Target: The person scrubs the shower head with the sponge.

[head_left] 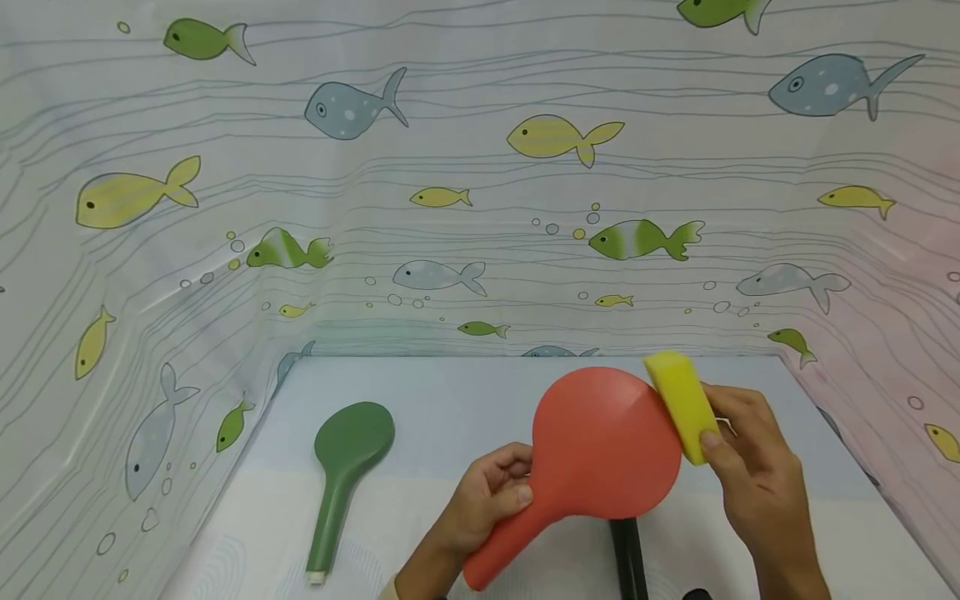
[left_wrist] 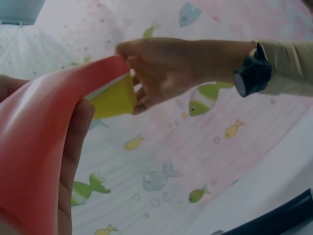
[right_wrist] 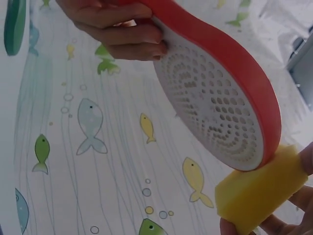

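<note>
Fish-printed curtain [head_left: 480, 208] hung on three sides of a pale table [head_left: 465, 392], closing it in like a stall. Above the table's near edge, right of centre, the left hand [head_left: 480, 500] was wrapped round the handle of a red shower head [head_left: 600, 446], fingers and thumb curled about the neck where handle widened into disc. The right hand [head_left: 750, 475] pinched a yellow sponge [head_left: 681, 404] between thumb and fingers and held it against the disc's far right rim.

From the right wrist view, the shower head's white perforated face [right_wrist: 215, 103] pointed away from the person, and the sponge [right_wrist: 259, 193] touched the red rim just beside it.

The shower head looked like hollow moulded plastic: light, stiff, smooth and probably slippery if wet. Its handle seemed the sensible place to hold, being narrow enough for a full wrap, while the broad disc offered little purchase. The sponge looked soft and compressible, likely to give under the thumb, so a pinch across its narrow sides suited it.

A green shower head [head_left: 345, 475] lay flat on the table towards the left edge, well apart from both hands. A dark tube-like object [head_left: 628, 554] showed at the near edge under the red disc; what it was could not be told.
</note>
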The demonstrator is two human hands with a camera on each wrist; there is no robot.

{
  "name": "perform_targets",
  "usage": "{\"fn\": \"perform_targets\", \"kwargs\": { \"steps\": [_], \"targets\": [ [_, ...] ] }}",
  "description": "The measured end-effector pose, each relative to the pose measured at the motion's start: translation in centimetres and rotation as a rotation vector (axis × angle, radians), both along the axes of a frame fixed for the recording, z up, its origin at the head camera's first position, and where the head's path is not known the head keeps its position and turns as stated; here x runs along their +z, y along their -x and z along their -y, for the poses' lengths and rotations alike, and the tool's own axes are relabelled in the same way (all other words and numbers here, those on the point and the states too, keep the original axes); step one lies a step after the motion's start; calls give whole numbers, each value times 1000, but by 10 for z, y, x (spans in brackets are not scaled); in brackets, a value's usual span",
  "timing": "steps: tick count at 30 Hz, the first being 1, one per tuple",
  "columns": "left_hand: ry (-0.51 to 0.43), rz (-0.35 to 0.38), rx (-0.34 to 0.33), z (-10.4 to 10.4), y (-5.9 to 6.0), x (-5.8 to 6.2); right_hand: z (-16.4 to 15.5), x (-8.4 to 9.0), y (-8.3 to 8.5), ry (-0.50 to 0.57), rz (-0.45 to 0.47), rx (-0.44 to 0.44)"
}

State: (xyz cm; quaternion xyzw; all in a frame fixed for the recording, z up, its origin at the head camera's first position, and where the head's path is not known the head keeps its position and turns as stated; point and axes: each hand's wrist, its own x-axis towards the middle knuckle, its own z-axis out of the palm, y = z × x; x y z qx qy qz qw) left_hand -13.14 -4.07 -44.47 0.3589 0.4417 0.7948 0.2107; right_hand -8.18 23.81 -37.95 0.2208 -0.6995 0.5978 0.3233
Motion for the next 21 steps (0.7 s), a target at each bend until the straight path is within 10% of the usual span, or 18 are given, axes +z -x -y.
{"fn": "perform_targets", "kwargs": {
  "steps": [11,21],
  "targets": [
    [17,96,93,-1,0,0,15,-2,1,-226,-89,-282],
    [-46,194,17,-1,-2,4,38,13,-6,-251,-328,-444]
  ]
}}
